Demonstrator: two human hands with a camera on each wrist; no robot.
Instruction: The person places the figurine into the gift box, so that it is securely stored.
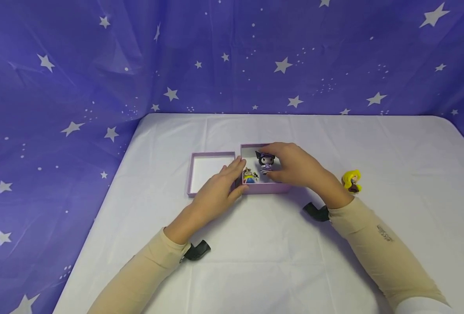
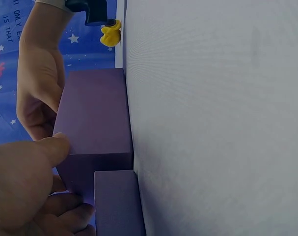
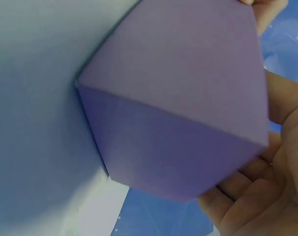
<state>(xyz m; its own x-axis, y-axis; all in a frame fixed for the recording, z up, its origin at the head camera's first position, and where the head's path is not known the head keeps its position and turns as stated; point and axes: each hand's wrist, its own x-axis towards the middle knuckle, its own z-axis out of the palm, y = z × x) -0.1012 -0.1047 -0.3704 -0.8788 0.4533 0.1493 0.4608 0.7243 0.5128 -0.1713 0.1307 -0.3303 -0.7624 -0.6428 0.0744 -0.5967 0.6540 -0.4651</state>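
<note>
A black-hooded figurine (image 1: 267, 162) with a pale face and lilac dress sits between the thumb and curled fingers of a person's right hand (image 1: 296, 165), inside the outline of an open purple box (image 1: 265, 188). The fingers pinch it at head and skirt, barely parted beyond its height; whether it touches the box floor cannot be told. Just left of it, in the box's near left corner, rests a small yellow-and-blue figurine (image 1: 249, 177).

The left hand (image 1: 218, 189) steadies the box, its extended fingers laid against the left wall and its thumb, spread apart, pressing at the near left corner. Close on the left lies a shallow purple lid (image 1: 190, 174), its white interior facing up, partly covered by that hand.

To the right, well apart from the box, a yellow-haired figurine (image 1: 352, 180) in dark clothing lies near the right wrist. Beige sleeves (image 1: 377, 248) cover both forearms, with a black device (image 1: 197, 251) visible at each wrist. A white cloth (image 1: 412, 226) spreads beneath; a purple-blue, star-printed backdrop (image 1: 318, 52) hangs at the far side and left.
</note>
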